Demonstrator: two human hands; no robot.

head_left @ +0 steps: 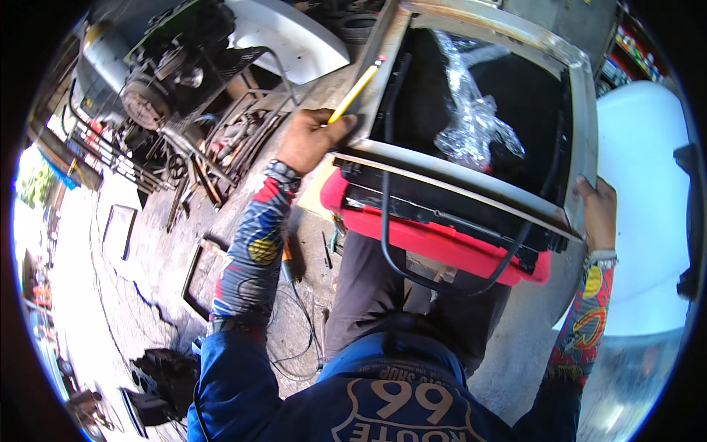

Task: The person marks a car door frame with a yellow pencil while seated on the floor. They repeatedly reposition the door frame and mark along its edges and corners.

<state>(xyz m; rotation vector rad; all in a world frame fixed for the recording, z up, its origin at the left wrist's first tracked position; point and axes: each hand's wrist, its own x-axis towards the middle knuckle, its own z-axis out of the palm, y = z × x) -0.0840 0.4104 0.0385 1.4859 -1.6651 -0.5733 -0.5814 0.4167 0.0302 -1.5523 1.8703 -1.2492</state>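
A grey metal frame [585,110] with rusty patches lies over the underside of an upturned seat with a red edge [442,237]. My left hand [308,141] is closed at the frame's near left corner, a yellow pencil [357,90] pinched under its thumb and pointing up and away. At the opposite side, my right hand [599,214] grips the frame's right edge near its corner. Crumpled transparent plastic [475,121] rests on the black seat base inside the frame. A bent black bar [386,217] sticks out toward me below the near edge.
On the floor by my left arm lies an orange-and-black power tool [288,259] with a cord. Metal scraps and a large machine part [146,103] stand far left. A white panel [294,37] is behind them. Close on the right stands a large white surface [637,206].
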